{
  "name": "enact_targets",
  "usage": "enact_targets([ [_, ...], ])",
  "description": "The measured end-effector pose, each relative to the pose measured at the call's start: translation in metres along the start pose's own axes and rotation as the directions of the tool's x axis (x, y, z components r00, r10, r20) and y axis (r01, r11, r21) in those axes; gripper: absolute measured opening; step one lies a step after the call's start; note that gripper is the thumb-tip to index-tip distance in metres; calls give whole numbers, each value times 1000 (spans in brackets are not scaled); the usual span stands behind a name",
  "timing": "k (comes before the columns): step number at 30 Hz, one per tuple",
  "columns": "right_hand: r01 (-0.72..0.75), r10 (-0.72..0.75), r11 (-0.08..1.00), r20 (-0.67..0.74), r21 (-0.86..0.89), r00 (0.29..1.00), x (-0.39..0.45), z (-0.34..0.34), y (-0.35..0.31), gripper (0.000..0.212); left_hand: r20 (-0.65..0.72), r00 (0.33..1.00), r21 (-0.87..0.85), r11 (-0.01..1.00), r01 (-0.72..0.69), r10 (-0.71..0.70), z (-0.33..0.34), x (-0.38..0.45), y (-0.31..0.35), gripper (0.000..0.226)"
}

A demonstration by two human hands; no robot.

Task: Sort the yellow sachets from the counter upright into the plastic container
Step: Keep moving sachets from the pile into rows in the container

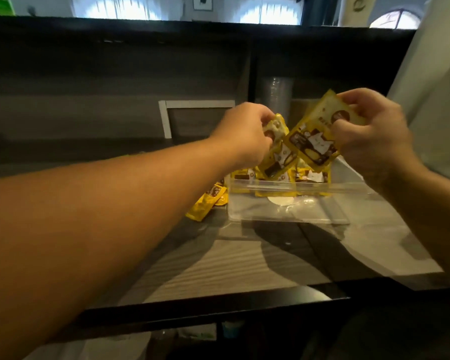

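Observation:
A clear plastic container (283, 211) stands on the counter, with several yellow sachets (312, 176) upright along its far side. My left hand (244, 133) pinches the top of one yellow sachet (278, 157) that hangs over the container's far left part. My right hand (374, 131) grips a second yellow sachet (315, 141) by its upper end, tilted, above the container. Both sachets show a white cat print. More loose yellow sachets (208, 203) lie on the counter just left of the container, partly hidden by my left forearm.
The grey wood-grain counter (218, 261) has a black front edge (218, 305). A dark raised back panel runs behind it. A white frame (166, 118) and a clear stack of cups (277, 97) stand behind the container. A pale wall rises at the right.

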State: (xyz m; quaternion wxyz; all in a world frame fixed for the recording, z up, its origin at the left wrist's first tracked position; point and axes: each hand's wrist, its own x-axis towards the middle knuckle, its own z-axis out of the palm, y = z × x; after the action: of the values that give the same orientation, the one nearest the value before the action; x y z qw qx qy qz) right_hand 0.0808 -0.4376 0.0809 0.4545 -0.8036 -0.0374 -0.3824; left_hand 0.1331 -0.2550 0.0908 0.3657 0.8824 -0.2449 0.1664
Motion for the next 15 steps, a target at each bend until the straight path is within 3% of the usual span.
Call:
enact_targets([
  [5,-73,74,997,-7,33,997,4,-5,11,28,66,992,121,986,-116,108,22,17,4,37],
  [9,-176,172,979,44,104,984,7,-7,16,27,142,963,337,903,-266,231,36,23,5,29],
  [15,-113,137,983,170,-147,976,20,-15,18,36,125,933,566,748,-346,337,44,34,-3,27],
])
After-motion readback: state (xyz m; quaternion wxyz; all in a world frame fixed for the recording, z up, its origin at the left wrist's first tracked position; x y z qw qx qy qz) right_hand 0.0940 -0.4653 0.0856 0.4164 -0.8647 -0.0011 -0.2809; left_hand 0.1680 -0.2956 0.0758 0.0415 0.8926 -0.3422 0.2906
